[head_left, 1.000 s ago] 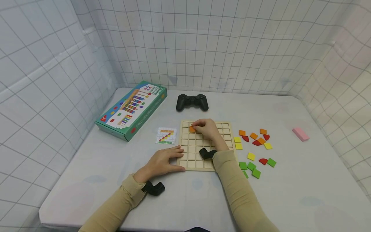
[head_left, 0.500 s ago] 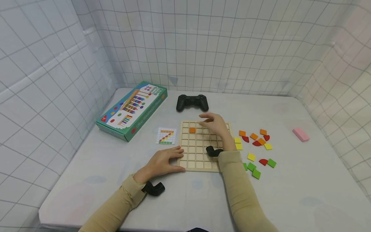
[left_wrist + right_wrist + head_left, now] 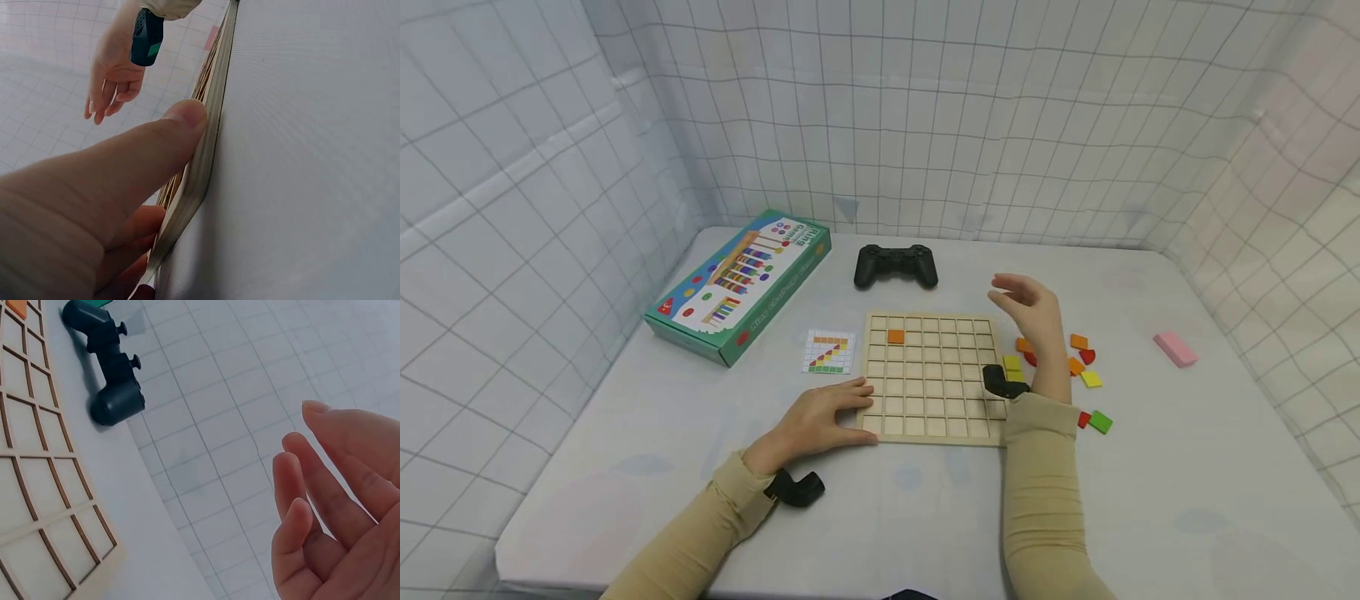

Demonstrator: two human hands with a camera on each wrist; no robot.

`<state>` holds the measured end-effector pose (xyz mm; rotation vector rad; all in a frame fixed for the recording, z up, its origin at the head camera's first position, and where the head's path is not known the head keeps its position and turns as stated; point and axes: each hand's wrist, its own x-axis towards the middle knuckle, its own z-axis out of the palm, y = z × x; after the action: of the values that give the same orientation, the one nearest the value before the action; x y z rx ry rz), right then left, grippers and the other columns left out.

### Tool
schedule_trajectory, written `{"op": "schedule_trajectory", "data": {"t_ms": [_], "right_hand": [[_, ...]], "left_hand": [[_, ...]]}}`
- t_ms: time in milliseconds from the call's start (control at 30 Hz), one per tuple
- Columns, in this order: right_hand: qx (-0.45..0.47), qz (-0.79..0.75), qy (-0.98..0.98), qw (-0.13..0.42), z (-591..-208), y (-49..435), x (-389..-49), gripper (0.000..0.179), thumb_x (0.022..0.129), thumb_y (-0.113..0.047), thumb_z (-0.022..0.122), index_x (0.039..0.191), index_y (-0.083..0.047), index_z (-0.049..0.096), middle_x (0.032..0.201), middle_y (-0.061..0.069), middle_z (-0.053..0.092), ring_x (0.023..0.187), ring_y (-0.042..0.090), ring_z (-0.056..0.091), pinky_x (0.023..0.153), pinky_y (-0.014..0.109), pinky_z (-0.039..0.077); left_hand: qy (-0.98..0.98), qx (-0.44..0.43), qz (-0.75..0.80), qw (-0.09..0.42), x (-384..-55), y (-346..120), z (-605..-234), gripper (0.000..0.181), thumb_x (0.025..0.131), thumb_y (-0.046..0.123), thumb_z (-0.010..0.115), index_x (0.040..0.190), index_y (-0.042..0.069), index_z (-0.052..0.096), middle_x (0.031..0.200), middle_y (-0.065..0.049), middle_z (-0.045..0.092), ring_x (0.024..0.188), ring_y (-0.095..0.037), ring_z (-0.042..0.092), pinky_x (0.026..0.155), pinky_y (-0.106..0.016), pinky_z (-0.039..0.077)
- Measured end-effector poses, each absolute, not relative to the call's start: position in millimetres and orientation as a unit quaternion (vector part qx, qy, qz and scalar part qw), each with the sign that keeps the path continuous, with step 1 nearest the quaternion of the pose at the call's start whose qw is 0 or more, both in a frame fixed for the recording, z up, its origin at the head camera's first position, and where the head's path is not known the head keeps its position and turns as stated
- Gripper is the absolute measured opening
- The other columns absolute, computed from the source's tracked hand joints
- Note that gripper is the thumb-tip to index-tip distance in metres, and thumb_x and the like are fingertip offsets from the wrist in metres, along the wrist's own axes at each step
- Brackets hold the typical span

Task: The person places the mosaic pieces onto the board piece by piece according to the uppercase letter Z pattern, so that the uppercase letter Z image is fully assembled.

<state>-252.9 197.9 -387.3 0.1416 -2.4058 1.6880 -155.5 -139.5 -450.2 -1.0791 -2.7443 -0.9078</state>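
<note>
A square wooden grid board (image 3: 925, 388) lies on the table, with one orange square tile (image 3: 896, 337) in a cell near its upper left. My left hand (image 3: 823, 419) rests at the board's lower left, fingers spread on the left edge. In the left wrist view the thumb (image 3: 186, 115) lies on the board's rim. Beyond the board's upper right, my right hand (image 3: 1033, 312) is raised, its fingers loosely bent with nothing between them. Under and around the right forearm lie yellow tiles (image 3: 1013, 363), orange tiles (image 3: 1078, 342), red rounded pieces (image 3: 1087, 357) and a green tile (image 3: 1101, 422), partly hidden.
A pattern card (image 3: 828, 352) lies left of the board. Behind the board is a black game controller (image 3: 896, 266). A green game box (image 3: 741, 283) sits at the back left, and a pink block (image 3: 1176, 349) is at the far right. Grid-patterned cloth walls surround the table.
My right hand has let go of the orange tile, leaving it in its cell, and has risen and moved right past the board. The left hand has stayed in place.
</note>
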Motion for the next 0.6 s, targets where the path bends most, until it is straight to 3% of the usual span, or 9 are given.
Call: {"op": "schedule_trajectory", "data": {"t_ms": [300, 600], "right_hand": [[-0.021, 0.602, -0.791, 0.110, -393.5, 224.3, -245.5, 0.043, 0.086, -0.028, 0.070, 0.125, -0.010, 0.061, 0.119, 0.002, 0.063, 0.101, 0.007, 0.056, 0.097, 0.033, 0.044], [-0.072, 0.589, -0.798, 0.104, -408.4, 243.4, -244.6, 0.050, 0.086, -0.034, 0.068, 0.128, -0.008, 0.058, 0.120, 0.003, 0.062, 0.108, 0.013, 0.053, 0.094, 0.034, 0.042]], "left_hand": [[-0.891, -0.342, -0.298, 0.017, -155.0, -139.2, -449.6, 0.063, 0.074, 0.049, 0.075, 0.118, 0.006, 0.066, 0.130, -0.003, 0.057, 0.127, -0.018, 0.046, 0.103, -0.035, 0.039], [-0.891, -0.341, -0.300, 0.011, -154.9, -139.1, -449.6, 0.062, 0.074, 0.047, 0.076, 0.119, 0.005, 0.066, 0.130, -0.003, 0.057, 0.128, -0.018, 0.045, 0.104, -0.035, 0.039]]}}
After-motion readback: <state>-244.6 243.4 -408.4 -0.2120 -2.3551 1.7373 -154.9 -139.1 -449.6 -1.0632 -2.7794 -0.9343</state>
